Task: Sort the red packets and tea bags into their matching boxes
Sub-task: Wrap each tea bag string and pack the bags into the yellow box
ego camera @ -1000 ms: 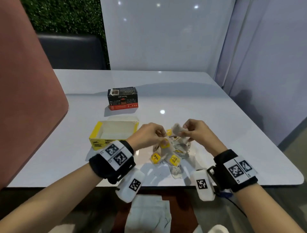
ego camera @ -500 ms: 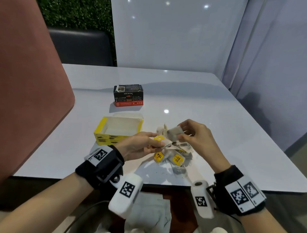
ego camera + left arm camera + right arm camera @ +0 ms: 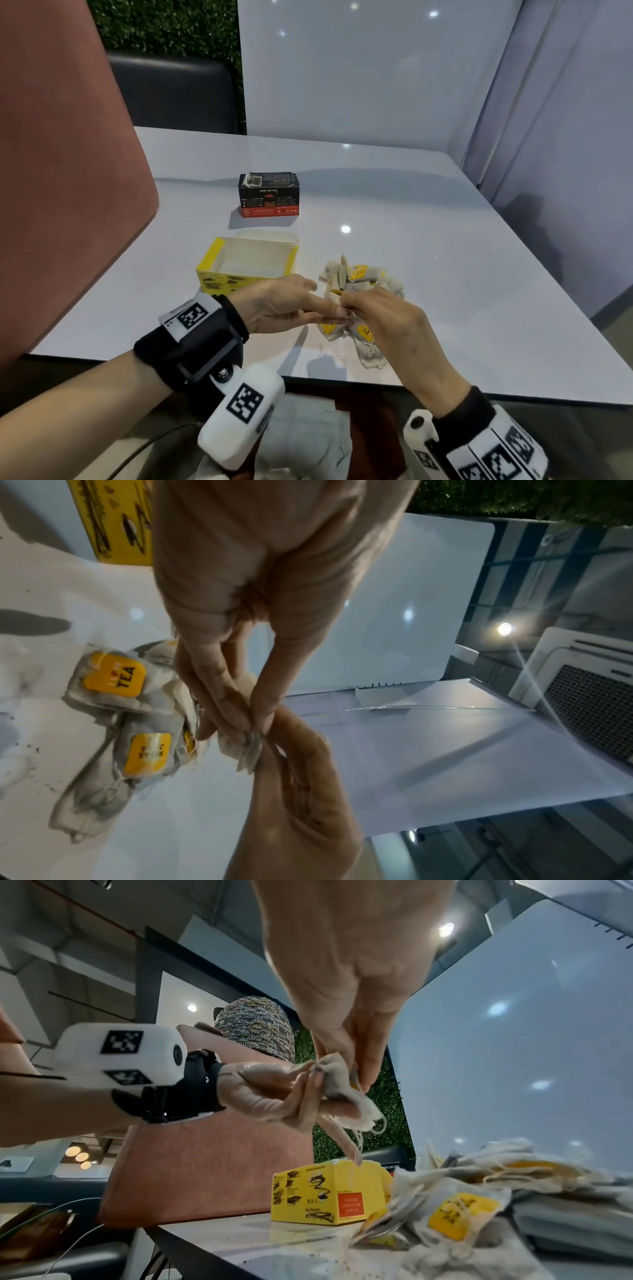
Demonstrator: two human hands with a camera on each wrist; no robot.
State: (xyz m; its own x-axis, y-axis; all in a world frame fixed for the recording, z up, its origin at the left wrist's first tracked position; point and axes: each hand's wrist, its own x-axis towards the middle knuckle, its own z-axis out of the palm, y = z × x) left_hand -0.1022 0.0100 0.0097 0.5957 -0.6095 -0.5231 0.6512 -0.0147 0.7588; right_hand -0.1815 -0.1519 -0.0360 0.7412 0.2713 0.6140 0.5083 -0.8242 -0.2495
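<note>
Head: left hand [image 3: 274, 305] and right hand [image 3: 383, 315] both pinch one tea bag [image 3: 337, 298] above the pile [image 3: 363, 277], yellow box [image 3: 246, 265] open just beside | Left wrist: fingertips [image 3: 240, 723] meet, likely untangling strings | Right wrist: bag lifted clear of the pile.

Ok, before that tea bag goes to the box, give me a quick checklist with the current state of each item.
1. Tea bag held: ok, the left hand and right hand both pinch it above the table.
2. String free of the pile: cannot tell; a thread dangles below the bag.
3. Yellow box open: ok, its top is open, the visible inside looks bare.
4. Path to the yellow box: ok, it sits just left of the hands, nothing between.
5. Black and red box open: not ok, it looks closed.
6. Red packets located: not ok, none in view.
</note>
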